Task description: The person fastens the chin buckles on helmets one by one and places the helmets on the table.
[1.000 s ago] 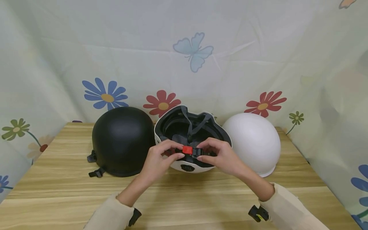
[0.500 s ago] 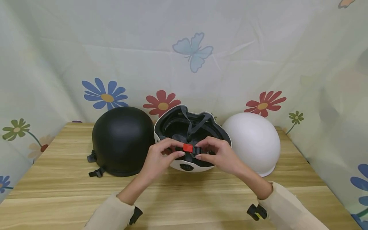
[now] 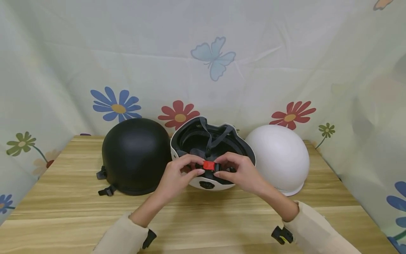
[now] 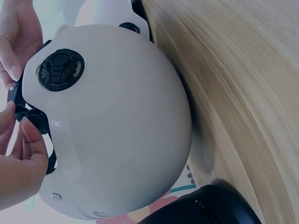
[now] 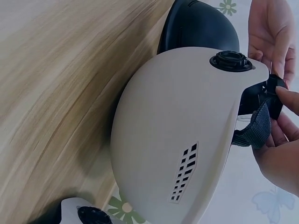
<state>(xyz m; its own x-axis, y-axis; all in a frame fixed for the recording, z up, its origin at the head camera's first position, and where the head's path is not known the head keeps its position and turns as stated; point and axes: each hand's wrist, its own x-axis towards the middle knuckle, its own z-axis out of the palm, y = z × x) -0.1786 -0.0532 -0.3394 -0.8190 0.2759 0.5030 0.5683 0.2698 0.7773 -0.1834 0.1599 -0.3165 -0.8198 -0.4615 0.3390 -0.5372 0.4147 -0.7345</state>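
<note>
An upturned white helmet (image 3: 211, 187) with a black lining lies in the middle of the table, its dial (image 4: 61, 70) toward me. Over its opening is a chin-strap buckle (image 3: 209, 165), red on top with black parts at its sides. My left hand (image 3: 174, 174) pinches the buckle's left side between thumb and fingertips. From the other side, my right hand (image 3: 242, 173) pinches its black right part. In the right wrist view, a black strap (image 5: 256, 127) loops down from the buckle. The fingers partly hide the buckle, so how deeply the halves sit together is unclear.
A black helmet (image 3: 135, 157) stands dome up on the left, touching or nearly touching the middle one, with small black clips (image 3: 107, 191) at its side. On the right sits a white helmet (image 3: 279, 157), dome up. All rest on a wooden table (image 3: 203, 222) before a flowered cloth (image 3: 142, 53).
My right hand has moved slightly left, closer to the left hand. Less of the buckle's black right part shows beside the red part. The helmets have stayed in place.
</note>
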